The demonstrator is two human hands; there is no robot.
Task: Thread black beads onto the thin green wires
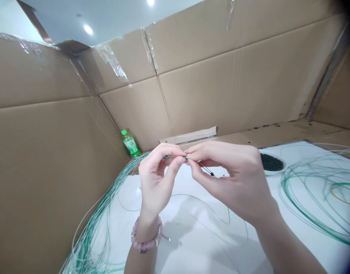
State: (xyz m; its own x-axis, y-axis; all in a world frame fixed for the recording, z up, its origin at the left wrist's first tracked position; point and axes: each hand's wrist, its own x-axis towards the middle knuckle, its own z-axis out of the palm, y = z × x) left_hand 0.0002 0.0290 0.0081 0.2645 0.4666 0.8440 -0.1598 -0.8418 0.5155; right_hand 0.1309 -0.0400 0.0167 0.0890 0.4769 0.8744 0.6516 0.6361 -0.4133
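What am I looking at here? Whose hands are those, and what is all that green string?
The camera sits on a person's head and looks down, so you see that person's own two hands. The left hand wears a pink bead bracelet. The right hand meets it fingertip to fingertip. Together they pinch a thin line with small dark beads on it. Below is a white table. Bundles of green string lie on it at the left, with more loops at the right. A shallow dish of dark beads sits behind the right hand. Cardboard walls stand all around, and a green bottle waits in the corner.
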